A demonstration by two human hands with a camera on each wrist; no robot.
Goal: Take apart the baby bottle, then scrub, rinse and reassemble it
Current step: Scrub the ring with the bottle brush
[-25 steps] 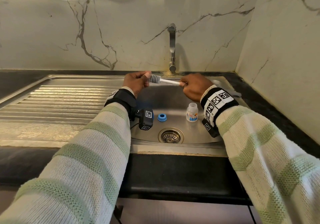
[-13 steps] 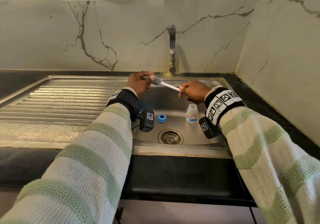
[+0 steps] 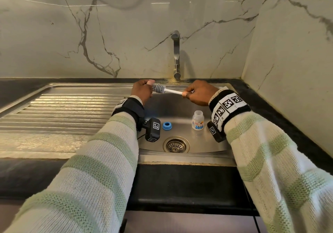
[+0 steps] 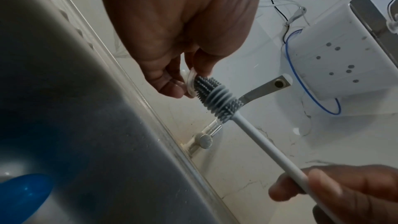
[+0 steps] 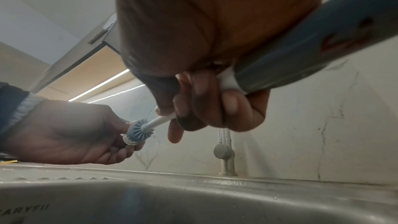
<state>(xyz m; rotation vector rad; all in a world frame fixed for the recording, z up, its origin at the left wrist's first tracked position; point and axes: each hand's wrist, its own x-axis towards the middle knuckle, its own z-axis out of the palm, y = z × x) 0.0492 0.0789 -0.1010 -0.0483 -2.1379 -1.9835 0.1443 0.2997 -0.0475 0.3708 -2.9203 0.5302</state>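
Over the sink, my left hand (image 3: 144, 89) pinches a clear silicone teat (image 4: 190, 83) by its rim. The grey head of a bottle brush (image 3: 158, 89) is pushed against the teat's open base. My right hand (image 3: 197, 93) grips the brush's white handle (image 4: 267, 147); the handle's grey end sticks out behind the palm in the right wrist view. On the sink floor stand the clear bottle body (image 3: 197, 120), upright with a printed label, and the blue screw ring (image 3: 167, 126) to its left.
A steel tap (image 3: 176, 56) rises behind the basin (image 3: 207, 148), with no water running. The drain strainer (image 3: 176, 145) lies near the front. A ribbed draining board (image 3: 63, 110) spreads to the left. Marble walls close the back and right.
The brush handle has swung up and levelled out as my right hand rose, and the brush head has shifted slightly against the teat. The bottle and ring stay put.
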